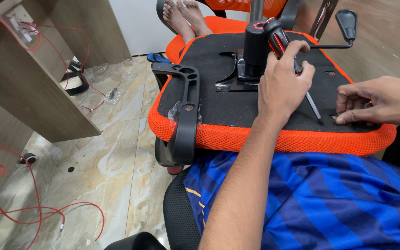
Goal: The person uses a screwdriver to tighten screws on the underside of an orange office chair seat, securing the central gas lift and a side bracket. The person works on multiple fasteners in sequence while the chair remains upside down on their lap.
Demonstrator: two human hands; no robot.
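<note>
- Holding a screwdriver [297, 69]: red-and-black handle, thin steel shaft, tip set on the black underside of the seat [218, 104] near its front right edge. It looks stiff and light; the ribbed handle should give a sure grip, and the bare shaft would likely be slick.
- Left hand [283, 85]: fingers wrapped shut round the screwdriver handle, forearm reaching up from the lower middle of the view.
- Right hand [371, 102]: comes in from the right, thumb and forefinger pressed together on a small part just beside the screwdriver tip, probably a screw, though it is too small to tell.
- Seat: upturned, resting across the lap, black base board rimmed by soft orange mesh padding. It looks bulky and fairly heavy; best held by the firm board edge rather than the yielding mesh.
- Armrest [184, 111]: black plastic, fixed to the seat's left side by a bolt, hanging over the orange rim.
- Mechanism [251, 55]: black metal plate and gas column at the seat's centre, with a paddle lever [346, 23] sticking out to the right.
- Shirt [329, 203]: blue striped, below the seat.
- Feet [184, 16]: another person's bare feet, beyond the seat at the top.
- Floor [112, 171]: marble tile, with red wires [5, 185] trailing at left beside a wooden panel [33, 78].
</note>
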